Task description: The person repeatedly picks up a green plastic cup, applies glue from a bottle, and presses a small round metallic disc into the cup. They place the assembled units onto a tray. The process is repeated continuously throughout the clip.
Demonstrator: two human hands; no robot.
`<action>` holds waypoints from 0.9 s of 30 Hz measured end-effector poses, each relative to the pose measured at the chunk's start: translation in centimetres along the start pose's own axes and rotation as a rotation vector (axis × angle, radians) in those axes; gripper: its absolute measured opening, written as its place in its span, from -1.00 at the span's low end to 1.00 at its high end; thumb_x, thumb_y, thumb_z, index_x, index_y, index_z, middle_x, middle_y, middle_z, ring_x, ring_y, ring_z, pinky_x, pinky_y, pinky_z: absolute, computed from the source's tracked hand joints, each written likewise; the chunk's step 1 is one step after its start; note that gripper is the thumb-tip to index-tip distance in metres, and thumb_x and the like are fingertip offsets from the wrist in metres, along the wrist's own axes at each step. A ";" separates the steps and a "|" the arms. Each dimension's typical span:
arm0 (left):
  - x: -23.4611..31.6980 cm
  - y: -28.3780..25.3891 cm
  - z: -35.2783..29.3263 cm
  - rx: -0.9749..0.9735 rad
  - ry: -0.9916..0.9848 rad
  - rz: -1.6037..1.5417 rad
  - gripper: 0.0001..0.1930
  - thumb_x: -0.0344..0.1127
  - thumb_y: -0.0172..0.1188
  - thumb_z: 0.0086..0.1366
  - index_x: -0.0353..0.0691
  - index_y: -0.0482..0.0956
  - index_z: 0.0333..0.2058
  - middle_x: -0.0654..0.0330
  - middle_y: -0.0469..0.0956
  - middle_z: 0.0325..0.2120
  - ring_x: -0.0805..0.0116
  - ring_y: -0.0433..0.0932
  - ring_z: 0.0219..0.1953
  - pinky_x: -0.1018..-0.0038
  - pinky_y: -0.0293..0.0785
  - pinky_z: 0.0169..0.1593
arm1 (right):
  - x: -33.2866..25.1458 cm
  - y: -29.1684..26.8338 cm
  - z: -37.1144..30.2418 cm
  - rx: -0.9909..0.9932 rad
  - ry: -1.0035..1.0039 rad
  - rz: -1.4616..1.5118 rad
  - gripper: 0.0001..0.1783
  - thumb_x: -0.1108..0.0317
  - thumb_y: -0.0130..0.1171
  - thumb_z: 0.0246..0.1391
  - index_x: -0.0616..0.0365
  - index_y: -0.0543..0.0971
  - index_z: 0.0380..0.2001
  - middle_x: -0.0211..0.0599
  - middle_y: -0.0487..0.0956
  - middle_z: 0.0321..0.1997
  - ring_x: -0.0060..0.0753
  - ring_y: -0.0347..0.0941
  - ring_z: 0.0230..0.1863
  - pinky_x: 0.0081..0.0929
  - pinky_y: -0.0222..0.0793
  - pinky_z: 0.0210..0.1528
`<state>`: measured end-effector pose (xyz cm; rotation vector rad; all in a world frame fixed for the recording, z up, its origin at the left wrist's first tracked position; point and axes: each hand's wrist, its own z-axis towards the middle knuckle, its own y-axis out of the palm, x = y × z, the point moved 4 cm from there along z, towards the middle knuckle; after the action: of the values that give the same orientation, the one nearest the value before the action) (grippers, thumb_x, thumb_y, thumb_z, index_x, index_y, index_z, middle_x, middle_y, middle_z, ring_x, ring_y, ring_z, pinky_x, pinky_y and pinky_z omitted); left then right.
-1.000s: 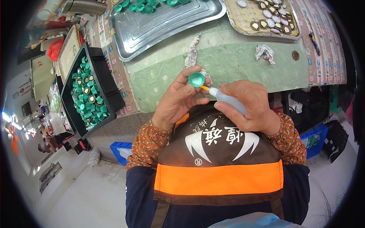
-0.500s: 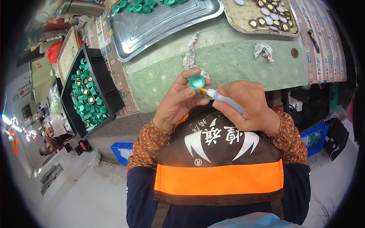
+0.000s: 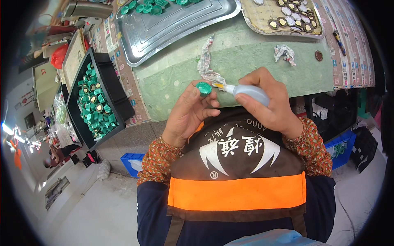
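Between the fingertips of my left hand (image 3: 188,112) is a small green crimped bottle cap (image 3: 204,88), its hollow side up. My right hand (image 3: 266,100) is wrapped round a pale translucent squeeze bottle (image 3: 252,94) with a white neck and a yellow tip. The tip points left, just right of the cap and apart from it. Beyond the tip, a crumpled patterned rag (image 3: 206,65) lies on the green table cover (image 3: 246,57).
A silver metal tray (image 3: 176,18) holds green caps at the back. Right of it, another tray (image 3: 262,26) bears brown and white caps. A black bin (image 3: 117,96) of green caps stands left. A marker pen (image 3: 339,43), a second rag (image 3: 284,54) and a brown cap (image 3: 319,55) lie right.
The bottle's tip has come away from the cap's rim and moved slightly up toward the rag. My left hand has shifted a little left and tilted the cap.
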<state>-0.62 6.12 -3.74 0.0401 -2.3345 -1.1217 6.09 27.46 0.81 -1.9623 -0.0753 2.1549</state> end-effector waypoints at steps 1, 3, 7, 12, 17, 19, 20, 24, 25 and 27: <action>0.3 -0.1 -0.1 0.000 0.012 0.039 -0.60 -0.19 0.11 0.49 -0.25 0.32 0.16 0.08 0.52 -0.10 0.32 0.58 -0.08 0.36 0.69 -0.02 | 0.3 -0.1 0.1 0.011 0.030 0.005 -0.75 0.36 0.31 0.15 0.22 0.52 -0.18 -0.19 0.61 -0.37 -0.25 0.60 -0.43 -0.42 0.46 -0.36; 1.0 -0.6 -0.4 0.048 0.066 0.224 -0.58 -0.20 0.10 0.49 -0.26 0.32 0.20 0.06 0.53 -0.07 0.32 0.59 -0.06 0.37 0.70 -0.01 | 0.9 -0.1 0.3 0.034 0.083 0.022 -0.73 0.33 0.32 0.15 0.23 0.53 -0.18 -0.19 0.61 -0.36 -0.27 0.59 -0.41 -0.43 0.46 -0.34; 2.7 0.3 -1.0 0.175 0.152 0.560 -0.57 -0.27 0.13 0.47 -0.23 0.33 0.23 0.06 0.54 -0.02 0.37 0.58 -0.04 0.38 0.66 0.02 | 2.4 0.1 1.0 0.042 0.101 -0.007 -0.72 0.27 0.34 0.14 0.22 0.56 -0.20 -0.19 0.61 -0.33 -0.24 0.54 -0.33 -0.38 0.43 -0.24; 3.7 0.9 -1.4 0.158 0.241 0.672 -0.53 -0.32 0.19 0.41 -0.22 0.34 0.24 0.06 0.52 0.06 0.38 0.55 0.01 0.36 0.61 0.07 | 2.7 0.2 2.2 -0.008 0.005 -0.239 -0.73 0.23 0.32 0.14 0.21 0.59 -0.22 -0.21 0.61 -0.30 -0.17 0.41 -0.27 -0.27 0.35 -0.17; 4.0 0.7 -1.2 0.136 0.254 0.683 -0.51 -0.37 0.22 0.37 -0.21 0.36 0.24 0.06 0.50 0.10 0.38 0.54 0.02 0.36 0.61 0.08 | 4.0 1.1 2.6 0.029 -0.144 -0.421 -0.73 0.23 0.32 0.12 0.16 0.59 -0.22 -0.22 0.55 -0.30 -0.11 0.39 -0.24 -0.22 0.34 -0.18; 3.9 0.6 -1.2 0.127 0.254 0.676 -0.51 -0.40 0.22 0.36 -0.21 0.36 0.24 0.06 0.50 0.11 0.38 0.54 0.02 0.36 0.62 0.07 | 4.0 1.7 2.7 0.040 -0.183 -0.522 -0.77 0.26 0.31 0.10 0.14 0.58 -0.23 -0.23 0.50 -0.31 -0.08 0.38 -0.22 -0.21 0.34 -0.16; 3.8 0.4 -1.1 0.125 0.251 0.656 -0.51 -0.41 0.21 0.36 -0.21 0.36 0.24 0.05 0.50 0.11 0.37 0.54 0.02 0.35 0.62 0.07 | 3.9 1.7 2.8 0.045 -0.202 -0.576 -0.78 0.28 0.31 0.09 0.13 0.58 -0.24 -0.23 0.48 -0.31 -0.07 0.38 -0.21 -0.20 0.34 -0.16; 4.0 0.4 -1.2 0.128 0.228 0.572 -0.50 -0.39 0.18 0.39 -0.22 0.33 0.26 0.02 0.50 0.10 0.38 0.56 -0.01 0.36 0.66 0.02 | 3.5 -1.2 4.5 0.205 -0.286 -0.700 -0.84 0.38 0.28 0.06 0.11 0.57 -0.27 -0.21 0.44 -0.31 -0.04 0.37 -0.21 -0.16 0.34 -0.12; 4.1 0.4 -1.2 0.133 0.222 0.539 -0.50 -0.36 0.17 0.40 -0.23 0.32 0.27 0.02 0.50 0.09 0.38 0.56 -0.02 0.36 0.66 0.01 | 3.6 -3.1 5.1 0.254 -0.300 -0.772 -0.85 0.39 0.28 0.06 0.10 0.57 -0.27 -0.20 0.45 -0.31 -0.04 0.37 -0.21 -0.14 0.34 -0.11; 4.3 0.4 -0.9 0.129 0.207 0.507 -0.50 -0.31 0.15 0.43 -0.24 0.30 0.29 0.03 0.51 0.06 0.39 0.57 -0.04 0.37 0.67 -0.01 | 4.1 -7.3 6.4 0.335 -0.252 -0.905 -0.86 0.39 0.27 0.05 0.10 0.59 -0.28 -0.17 0.47 -0.31 -0.02 0.38 -0.19 -0.13 0.34 -0.08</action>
<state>-3.74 4.66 -1.01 -0.3528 -2.0625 -0.6799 0.43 36.08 -1.15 -1.1242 -0.4989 1.6306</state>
